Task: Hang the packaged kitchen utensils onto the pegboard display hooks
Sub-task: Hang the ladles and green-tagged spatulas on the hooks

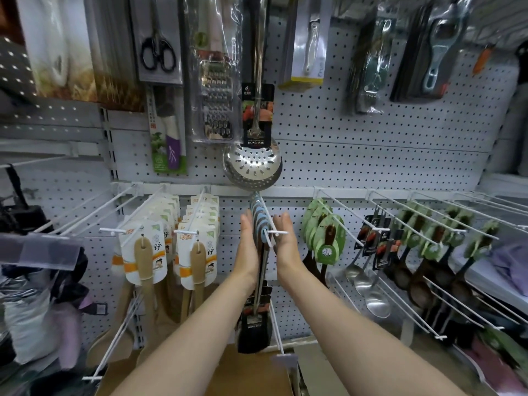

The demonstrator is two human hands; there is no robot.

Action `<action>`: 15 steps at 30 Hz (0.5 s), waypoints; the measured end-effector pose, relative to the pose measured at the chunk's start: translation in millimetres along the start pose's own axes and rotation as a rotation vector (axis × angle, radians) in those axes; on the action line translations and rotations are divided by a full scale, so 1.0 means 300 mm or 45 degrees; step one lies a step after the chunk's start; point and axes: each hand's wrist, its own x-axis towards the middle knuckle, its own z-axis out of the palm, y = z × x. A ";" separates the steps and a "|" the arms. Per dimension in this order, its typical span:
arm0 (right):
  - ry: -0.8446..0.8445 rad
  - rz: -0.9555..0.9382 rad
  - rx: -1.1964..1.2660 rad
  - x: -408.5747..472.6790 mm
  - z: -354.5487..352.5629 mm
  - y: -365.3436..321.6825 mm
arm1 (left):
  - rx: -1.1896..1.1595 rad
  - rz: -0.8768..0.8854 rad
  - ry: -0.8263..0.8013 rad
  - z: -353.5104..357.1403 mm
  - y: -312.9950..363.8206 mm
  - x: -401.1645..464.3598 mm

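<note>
Between my flat, straight-fingered left hand (248,247) and right hand (284,244), blue-tagged utensils (260,224) crowd the hook (275,232) — one careless squeeze might slide the front pack off.

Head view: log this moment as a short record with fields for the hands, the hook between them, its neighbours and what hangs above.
left hand: open, fingers straight, flat against the left side of the blue-tagged utensils
right hand: open, on the right side of the same stack, by the hook tip
hook: white hook, stack hanging on it
left neighbours: wooden spatulas on cards
right neighbours: green-carded spoons
above: slotted skimmer
backing: pegboard
</note>
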 end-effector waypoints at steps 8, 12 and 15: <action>-0.034 0.017 -0.028 -0.018 0.008 -0.013 | -0.007 -0.030 0.024 0.036 0.024 -0.030; -0.071 0.049 -0.124 -0.013 -0.007 -0.019 | 0.026 -0.060 0.052 0.042 0.024 -0.033; -0.112 0.109 -0.093 -0.038 -0.015 -0.040 | -0.018 -0.080 0.064 0.047 0.027 -0.047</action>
